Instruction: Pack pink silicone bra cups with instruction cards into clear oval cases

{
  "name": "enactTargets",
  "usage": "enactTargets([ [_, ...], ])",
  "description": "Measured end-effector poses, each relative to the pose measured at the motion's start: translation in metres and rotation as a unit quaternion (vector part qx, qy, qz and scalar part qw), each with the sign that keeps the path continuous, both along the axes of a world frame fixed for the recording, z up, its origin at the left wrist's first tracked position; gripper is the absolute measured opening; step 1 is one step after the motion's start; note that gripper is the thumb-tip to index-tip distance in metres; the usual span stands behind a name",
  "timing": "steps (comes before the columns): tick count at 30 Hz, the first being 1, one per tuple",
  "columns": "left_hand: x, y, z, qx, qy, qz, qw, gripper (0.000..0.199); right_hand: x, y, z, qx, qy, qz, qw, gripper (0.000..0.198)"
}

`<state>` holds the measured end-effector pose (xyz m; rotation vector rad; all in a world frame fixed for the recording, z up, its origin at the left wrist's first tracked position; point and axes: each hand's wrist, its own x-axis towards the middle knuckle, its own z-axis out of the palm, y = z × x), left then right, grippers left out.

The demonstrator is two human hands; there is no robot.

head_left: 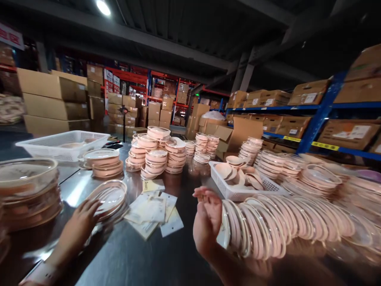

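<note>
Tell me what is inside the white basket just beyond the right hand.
Loose, curved peach pieces lie heaped in the basket. The top ones show; whatever lies beneath them is covered.

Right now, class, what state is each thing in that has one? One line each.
Left hand, at container pile
Right hand, loosely curled, seemingly empty
Container row, leaning on edge
Packets, scattered, overlapping
Left basket, holding some pieces
Right basket, heaped
Cardboard box, open
Ceiling lamp, lit

No text reads clearly: red characters on the white sign [11, 36], dark lettering on the yellowish card [153, 185], print on the yellow strip [325, 146] and white carton label [358, 132] are all too blurred.
</note>
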<state>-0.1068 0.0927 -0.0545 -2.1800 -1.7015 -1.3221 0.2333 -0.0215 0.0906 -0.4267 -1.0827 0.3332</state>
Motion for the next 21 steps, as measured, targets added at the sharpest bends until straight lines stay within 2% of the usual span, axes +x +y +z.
enactTargets([
  [2, -0.001, -0.003, 0.006, 0.019, 0.033, -0.016, 0.999, 0.029, -0.01, -0.002, -0.019, -0.009, -0.099, 0.023, 0.995, 0.018],
  [5, 0.004, -0.009, 0.018, 0.046, 0.043, -0.017, 0.998, 0.031, -0.013, 0.007, -0.046, -0.109, -0.156, 0.078, 0.979, 0.014],
  [8, 0.016, -0.018, 0.029, 0.092, 0.06, -0.052, 0.993, 0.036, -0.015, 0.025, -0.065, -0.253, -0.124, 0.134, 0.95, 0.048],
  [10, 0.025, -0.025, 0.035, 0.154, 0.086, -0.086, 0.981, 0.032, -0.017, 0.033, -0.073, -0.331, -0.081, 0.18, 0.923, 0.075],
  [12, 0.033, -0.033, 0.036, 0.234, 0.12, -0.122, 0.957, 0.027, -0.02, 0.037, -0.076, -0.382, -0.05, 0.23, 0.894, 0.096],
  [14, 0.042, -0.04, 0.035, 0.292, 0.142, -0.154, 0.933, 0.03, -0.023, 0.038, -0.077, -0.391, -0.031, 0.276, 0.878, 0.107],
  [16, 0.051, -0.045, 0.031, 0.304, 0.154, -0.18, 0.923, 0.034, -0.024, 0.039, -0.078, -0.361, -0.019, 0.308, 0.88, 0.108],
  [18, 0.059, -0.05, 0.026, 0.296, 0.165, -0.196, 0.92, 0.035, -0.024, 0.04, -0.079, -0.321, -0.004, 0.33, 0.888, 0.097],
  [21, 0.059, -0.053, 0.019, 0.254, 0.125, -0.215, 0.935, 0.045, -0.024, 0.038, -0.075, -0.315, 0.022, 0.323, 0.892, 0.072],
])
